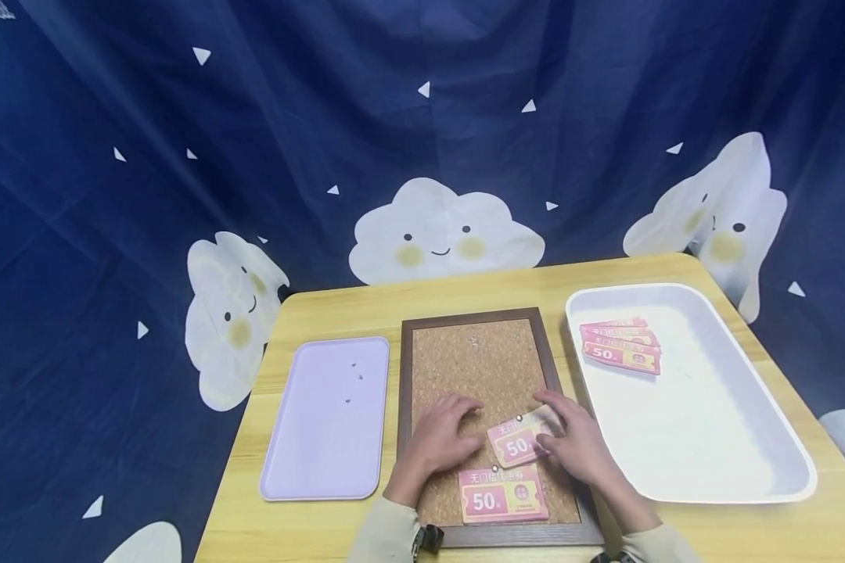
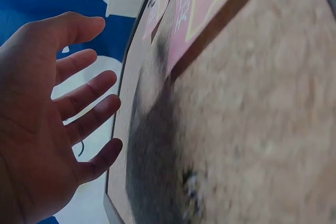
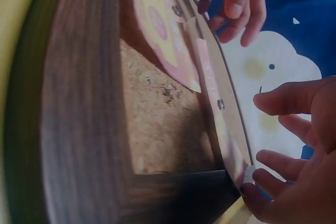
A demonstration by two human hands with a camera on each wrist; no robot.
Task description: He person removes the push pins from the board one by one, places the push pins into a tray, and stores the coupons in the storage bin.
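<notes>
Two pink-and-yellow coupons lie on a framed cork board. The lower coupon lies straight, and the upper one is tilted; each has a small pin at its top edge. My left hand is over the cork left of the upper coupon, fingers spread and holding nothing, as the left wrist view shows for the hand. My right hand is at the upper coupon's right end, partly covering it. In the right wrist view, the hand's lower fingertips are by the coupon's corner; contact is unclear.
Left of the board is a lilac tray with several small dark pins. On the right stands a white tray holding several overlapping coupons. Small pins are near the board's top. A blue curtain hangs behind the table.
</notes>
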